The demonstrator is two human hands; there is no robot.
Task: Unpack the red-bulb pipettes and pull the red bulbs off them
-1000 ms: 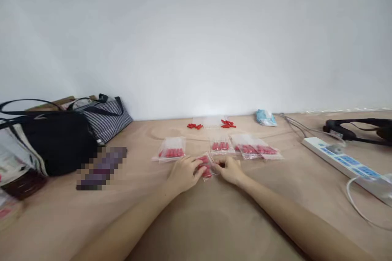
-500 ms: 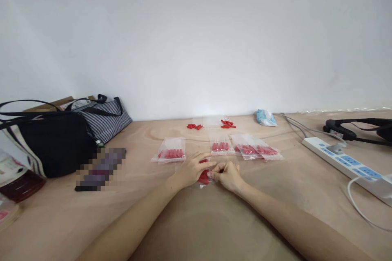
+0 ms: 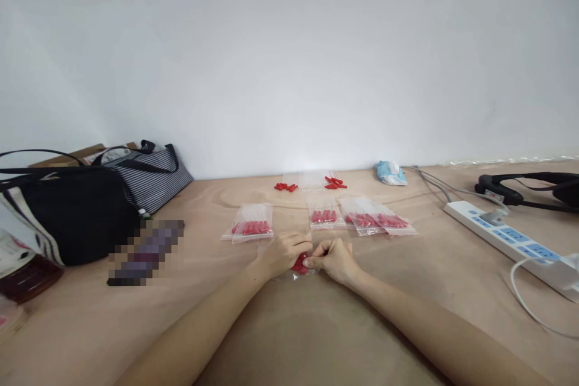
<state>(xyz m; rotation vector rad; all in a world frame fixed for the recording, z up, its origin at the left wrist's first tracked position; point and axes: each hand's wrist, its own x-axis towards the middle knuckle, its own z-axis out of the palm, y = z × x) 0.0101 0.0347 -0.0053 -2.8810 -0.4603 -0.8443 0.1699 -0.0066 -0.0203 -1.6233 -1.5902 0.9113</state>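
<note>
Pinched between left hand [image 3: 283, 251] and right hand [image 3: 332, 259], fingers curled shut on a small clear bag [image 3: 299, 265] of red caps, pressed low on the wooden surface [image 3: 316, 325] for steadiness. Thin, glossy, crinkly plastic; hard little cylinders inside. Beyond, filled bags [image 3: 251, 227] laid flat in a row; loose caps [image 3: 335, 183] near the wall.

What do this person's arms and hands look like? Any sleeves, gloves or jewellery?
Both forearms are bare as far as the picture shows: no sleeves in view. The left hand and right hand wear no gloves. No watch, bracelet or ring shows on either, though the fingers are too small to rule out a thin ring.
</note>
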